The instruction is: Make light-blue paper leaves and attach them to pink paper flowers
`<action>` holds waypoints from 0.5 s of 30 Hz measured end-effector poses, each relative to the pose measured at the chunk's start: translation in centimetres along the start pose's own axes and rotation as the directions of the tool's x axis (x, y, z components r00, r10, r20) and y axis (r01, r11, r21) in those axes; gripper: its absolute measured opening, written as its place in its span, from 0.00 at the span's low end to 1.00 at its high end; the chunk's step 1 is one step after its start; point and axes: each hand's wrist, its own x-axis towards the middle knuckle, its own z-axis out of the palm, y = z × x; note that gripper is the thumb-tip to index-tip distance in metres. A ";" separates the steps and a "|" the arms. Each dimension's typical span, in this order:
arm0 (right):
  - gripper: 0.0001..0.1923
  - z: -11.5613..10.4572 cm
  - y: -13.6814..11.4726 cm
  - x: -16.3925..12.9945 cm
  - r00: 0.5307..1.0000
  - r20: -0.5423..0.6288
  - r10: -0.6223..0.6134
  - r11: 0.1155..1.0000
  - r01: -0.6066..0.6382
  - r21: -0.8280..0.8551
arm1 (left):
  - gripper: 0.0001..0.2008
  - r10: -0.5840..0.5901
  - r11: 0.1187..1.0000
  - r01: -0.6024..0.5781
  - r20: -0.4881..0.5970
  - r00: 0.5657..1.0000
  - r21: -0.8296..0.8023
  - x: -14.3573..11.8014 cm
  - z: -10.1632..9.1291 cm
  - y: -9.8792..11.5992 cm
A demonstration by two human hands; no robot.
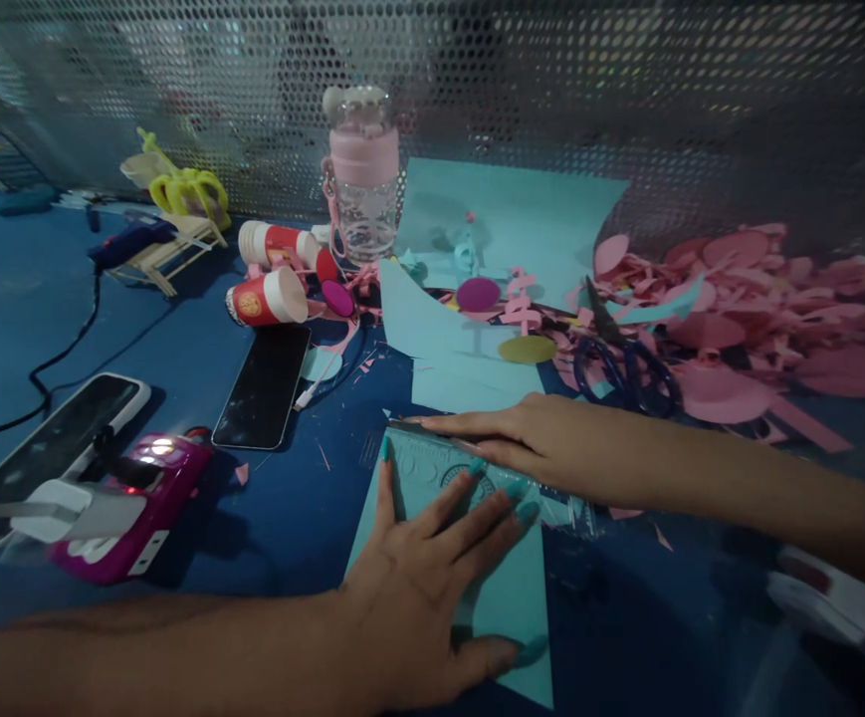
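Observation:
My left hand [417, 568] lies flat with its fingers spread over a teal paper sheet [511, 607]. Beneath its fingertips is a clear stencil ruler [421, 463] with cut-out shapes, resting on the paper's far part. My right hand [518, 433] reaches in from the right, with its index finger stretched along a thin dark blade-like tool [406, 425] at the ruler's far edge. The rest of that tool is hidden under the fingers. Blue-handled scissors [626, 378] lie beyond my right forearm, on pink scraps.
More teal paper [507, 219] leans against the perforated metal panel [253, 80]. Pink paper pieces [738, 329] pile up at right. A pink-lidded bottle [363, 174], paper cups [268, 297], a black phone [264, 388], a magenta device [133, 513] and a power strip [51, 448] stand leftward.

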 end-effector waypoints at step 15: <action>0.24 -0.5 -1.6 0.3 0.998 -0.058 0.000 0.995 -0.006 -0.103 | 0.34 0.003 0.998 -0.001 -0.027 1.000 0.069 -0.2 -0.3 0.0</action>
